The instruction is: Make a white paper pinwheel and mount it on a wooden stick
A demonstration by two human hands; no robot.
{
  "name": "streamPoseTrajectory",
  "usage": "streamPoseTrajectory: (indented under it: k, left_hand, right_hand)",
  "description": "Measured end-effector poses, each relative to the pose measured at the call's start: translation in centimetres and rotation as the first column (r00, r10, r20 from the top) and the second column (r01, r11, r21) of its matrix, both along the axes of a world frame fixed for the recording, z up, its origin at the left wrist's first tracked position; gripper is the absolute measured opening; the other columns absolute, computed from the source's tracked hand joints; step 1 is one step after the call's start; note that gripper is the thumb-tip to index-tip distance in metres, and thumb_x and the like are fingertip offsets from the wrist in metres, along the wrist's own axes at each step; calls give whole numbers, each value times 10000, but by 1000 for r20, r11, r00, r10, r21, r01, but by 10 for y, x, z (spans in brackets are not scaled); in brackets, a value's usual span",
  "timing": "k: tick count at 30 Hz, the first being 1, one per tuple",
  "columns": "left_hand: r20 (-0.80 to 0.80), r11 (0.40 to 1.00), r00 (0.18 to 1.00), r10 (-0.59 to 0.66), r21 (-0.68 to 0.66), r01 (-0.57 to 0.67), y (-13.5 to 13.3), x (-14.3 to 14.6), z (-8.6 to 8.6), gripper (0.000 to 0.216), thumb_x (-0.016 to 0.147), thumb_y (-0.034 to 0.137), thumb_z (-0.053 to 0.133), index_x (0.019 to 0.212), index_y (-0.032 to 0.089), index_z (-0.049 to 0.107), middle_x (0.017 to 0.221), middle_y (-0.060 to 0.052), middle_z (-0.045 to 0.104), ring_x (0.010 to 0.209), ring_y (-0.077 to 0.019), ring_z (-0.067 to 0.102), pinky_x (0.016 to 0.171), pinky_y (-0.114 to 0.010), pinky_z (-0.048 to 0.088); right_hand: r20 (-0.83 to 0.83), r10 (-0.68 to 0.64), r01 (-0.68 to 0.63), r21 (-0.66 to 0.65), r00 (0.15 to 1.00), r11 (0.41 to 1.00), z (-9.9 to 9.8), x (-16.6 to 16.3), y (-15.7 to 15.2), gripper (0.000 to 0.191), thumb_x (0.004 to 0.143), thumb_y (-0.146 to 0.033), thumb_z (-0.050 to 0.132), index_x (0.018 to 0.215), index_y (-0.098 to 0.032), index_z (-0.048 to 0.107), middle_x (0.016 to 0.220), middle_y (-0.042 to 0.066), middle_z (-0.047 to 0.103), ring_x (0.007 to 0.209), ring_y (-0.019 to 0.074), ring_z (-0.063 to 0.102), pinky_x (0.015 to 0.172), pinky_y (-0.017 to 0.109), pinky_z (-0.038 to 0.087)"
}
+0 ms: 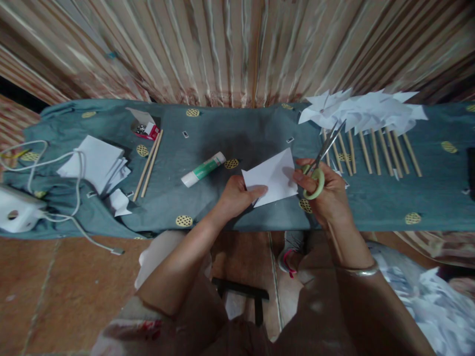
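Note:
My left hand (237,195) pinches the near left edge of a folded white paper sheet (273,175) held just above the blue-grey cloth. My right hand (326,190) grips scissors (322,157) with pale green handles; the blades point up and away to the right, and its fingers also touch the paper's right edge. A glue stick (203,169) with a green label lies on its side to the left of my left hand.
The cloth-covered table (245,128) carries a stack of white paper squares (97,162), two wooden sticks (148,165), a small box of pins (145,129), a row of several finished paper pinwheels on sticks (365,123), and a white charger with cable (18,212). A striped curtain hangs behind.

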State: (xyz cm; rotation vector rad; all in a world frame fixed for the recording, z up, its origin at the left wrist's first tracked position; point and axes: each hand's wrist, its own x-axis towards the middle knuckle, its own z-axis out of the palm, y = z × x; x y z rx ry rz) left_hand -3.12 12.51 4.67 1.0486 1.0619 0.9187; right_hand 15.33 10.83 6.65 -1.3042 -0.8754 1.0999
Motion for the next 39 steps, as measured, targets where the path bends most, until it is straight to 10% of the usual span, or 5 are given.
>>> streamPoseTrajectory:
  k: [26, 39]
  left_hand:
    - [365, 949, 886, 286, -238, -208, 0, 16, 7, 405, 602, 395, 849, 886, 144, 705, 904, -90, 751, 838, -233, 698, 714, -334, 568]
    - [376, 880, 798, 471, -254, -401, 21, -4, 22, 234, 722, 263, 742, 917, 149, 679, 890, -40, 739, 741, -144, 673, 630, -234, 544]
  right_hand:
    - [-146, 54, -67, -91, 988, 994, -5, -21, -4, 245, 562, -275, 846, 699, -212, 654, 675, -65, 628, 576, 79, 504, 564, 223, 414]
    - [-47, 502, -500, -216, 863, 839, 4, -24, -36, 450, 694, -628, 731, 893, -225, 699, 703, 30, 733, 552, 136, 592, 523, 265, 487]
